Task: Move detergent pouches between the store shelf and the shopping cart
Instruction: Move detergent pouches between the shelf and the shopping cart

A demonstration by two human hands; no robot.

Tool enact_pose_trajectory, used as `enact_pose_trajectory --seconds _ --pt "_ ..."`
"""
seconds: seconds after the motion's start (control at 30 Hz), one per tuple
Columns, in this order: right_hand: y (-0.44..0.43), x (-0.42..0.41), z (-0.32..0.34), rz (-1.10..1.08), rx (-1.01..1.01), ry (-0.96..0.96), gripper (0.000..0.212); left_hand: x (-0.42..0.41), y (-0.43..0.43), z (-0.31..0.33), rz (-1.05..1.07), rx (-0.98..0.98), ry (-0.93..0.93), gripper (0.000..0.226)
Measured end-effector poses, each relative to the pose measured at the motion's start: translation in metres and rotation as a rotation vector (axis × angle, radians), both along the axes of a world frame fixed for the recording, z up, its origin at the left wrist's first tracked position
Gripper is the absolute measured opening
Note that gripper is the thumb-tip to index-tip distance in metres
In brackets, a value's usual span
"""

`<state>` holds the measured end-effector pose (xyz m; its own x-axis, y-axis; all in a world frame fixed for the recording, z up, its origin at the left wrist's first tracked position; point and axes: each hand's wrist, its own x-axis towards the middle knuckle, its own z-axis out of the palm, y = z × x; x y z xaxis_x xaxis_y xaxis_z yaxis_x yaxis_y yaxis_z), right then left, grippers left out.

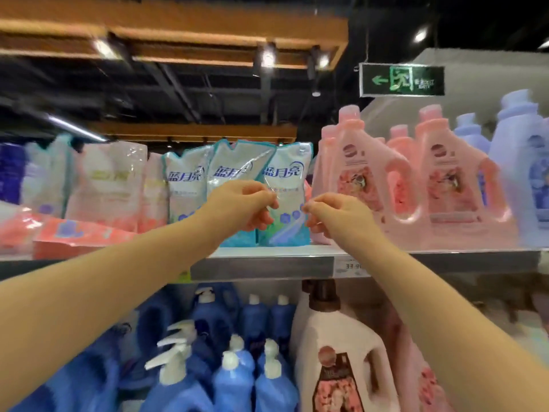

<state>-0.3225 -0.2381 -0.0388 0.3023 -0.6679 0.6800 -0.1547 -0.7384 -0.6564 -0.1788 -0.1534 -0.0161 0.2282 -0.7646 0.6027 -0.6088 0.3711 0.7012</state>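
Three white-and-teal detergent pouches stand side by side on the upper shelf [261, 267]: a left pouch [184, 185], a middle pouch [234, 168] that leans, and a right pouch [289, 185]. My left hand [240, 209] is raised in front of the middle and right pouches, fingers curled and pinched at the right pouch's left edge. At that same pouch's right edge, my right hand [335, 218] has its fingers curled and pinched. Whether either hand truly grips the pouch is unclear. No shopping cart is in view.
Pink pouches [107, 185] and flat pink packs [74, 236] fill the shelf to the left. Pink jugs [362, 179] and lavender bottles [517, 156] stand to the right. Blue pump bottles [234, 367] and a pink jug [335, 361] sit on the lower shelf.
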Motion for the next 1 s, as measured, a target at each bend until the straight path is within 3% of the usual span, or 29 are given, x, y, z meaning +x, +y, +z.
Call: enact_pose_trajectory --seconds 0.23,0.4,0.47,0.53,0.63,0.7,0.77,0.87,1.0 --pt "-0.049 0.062 0.033 0.018 -0.192 0.313 0.018 0.051 -0.034 0.015 0.203 0.019 -0.116 0.021" --pt "-0.067 0.112 0.052 -0.118 -0.257 0.604 0.032 0.108 -0.056 0.023 0.447 0.105 -0.335 0.008" --pt "-0.077 0.132 0.055 -0.135 -0.183 0.649 0.036 0.133 -0.069 0.026 0.552 0.234 -0.395 0.039" --pt "-0.089 0.153 0.055 -0.109 -0.068 0.671 0.064 0.148 -0.082 0.026 0.565 0.310 -0.383 0.066" --pt "-0.097 0.176 0.051 -0.034 0.109 0.626 0.091 0.162 -0.102 0.023 0.447 0.373 -0.213 0.085" --pt "-0.100 0.186 0.048 -0.018 0.172 0.553 0.089 0.170 -0.110 0.020 0.280 0.459 0.042 0.087" --pt "-0.100 0.192 0.048 -0.025 0.211 0.481 0.088 0.180 -0.117 0.017 0.154 0.524 0.166 0.084" --pt "-0.097 0.196 0.048 -0.025 0.241 0.376 0.089 0.182 -0.125 0.012 0.051 0.464 0.222 0.080" --pt "-0.090 0.196 0.046 -0.026 0.209 0.272 0.086 0.180 -0.128 0.005 0.027 0.364 0.227 0.099"
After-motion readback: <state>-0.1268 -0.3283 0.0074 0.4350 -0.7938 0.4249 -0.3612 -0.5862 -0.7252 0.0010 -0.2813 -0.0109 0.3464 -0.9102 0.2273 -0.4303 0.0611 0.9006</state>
